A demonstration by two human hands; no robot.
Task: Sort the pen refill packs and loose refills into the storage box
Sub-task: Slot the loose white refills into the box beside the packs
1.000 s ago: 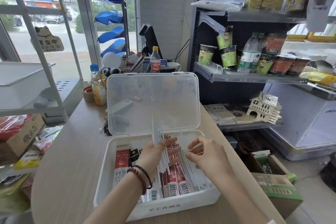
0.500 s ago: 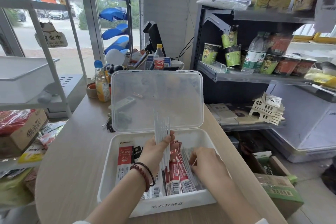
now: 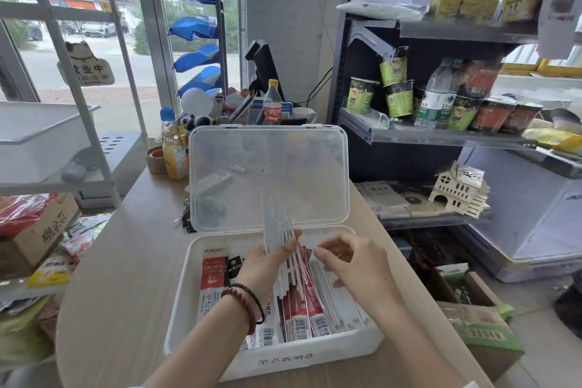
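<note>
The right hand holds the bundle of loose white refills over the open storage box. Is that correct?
Not quite. The head view shows the left hand, the one with the bead bracelet, holding the bundle of loose white refills over the open storage box.

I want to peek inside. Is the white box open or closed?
Open. The storage box has its clear lid standing upright; refill packs show inside.

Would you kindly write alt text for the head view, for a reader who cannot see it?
A left hand holds a fan of white refills above an open white box holding refill packs; the right hand is close beside them.
</note>
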